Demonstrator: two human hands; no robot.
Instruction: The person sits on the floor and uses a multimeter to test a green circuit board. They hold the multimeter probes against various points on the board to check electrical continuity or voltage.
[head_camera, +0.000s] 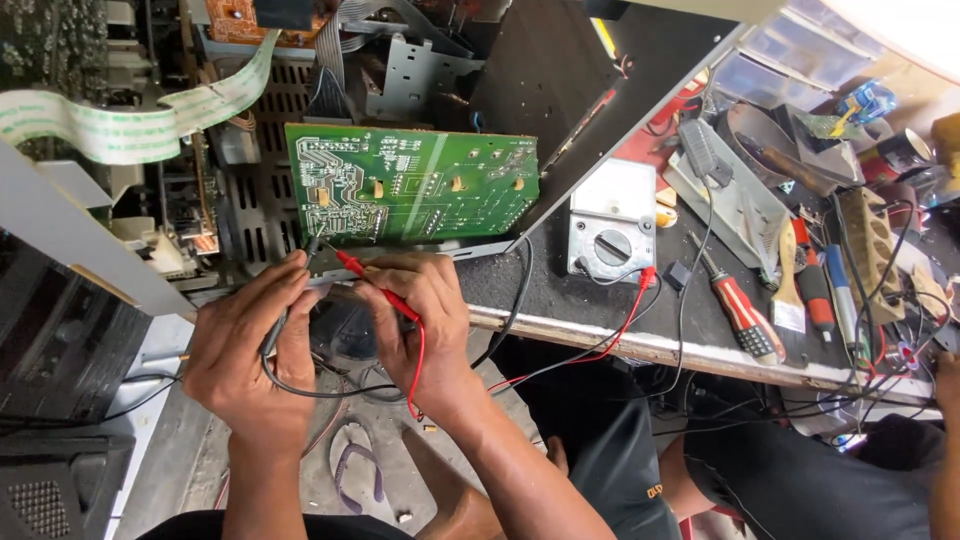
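Left hand (245, 345) and right hand (420, 310) press probes against circuit board (410, 185).

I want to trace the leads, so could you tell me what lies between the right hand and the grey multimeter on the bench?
In the head view, bare dark benchtop crossed by the black lead and red lead running from right hand to multimeter.

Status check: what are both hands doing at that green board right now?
Left hand grips black probe, right hand grips red probe. Both tips at lower edge of green circuit board. Meter on bench beside. Leads trail below; nothing blocking.
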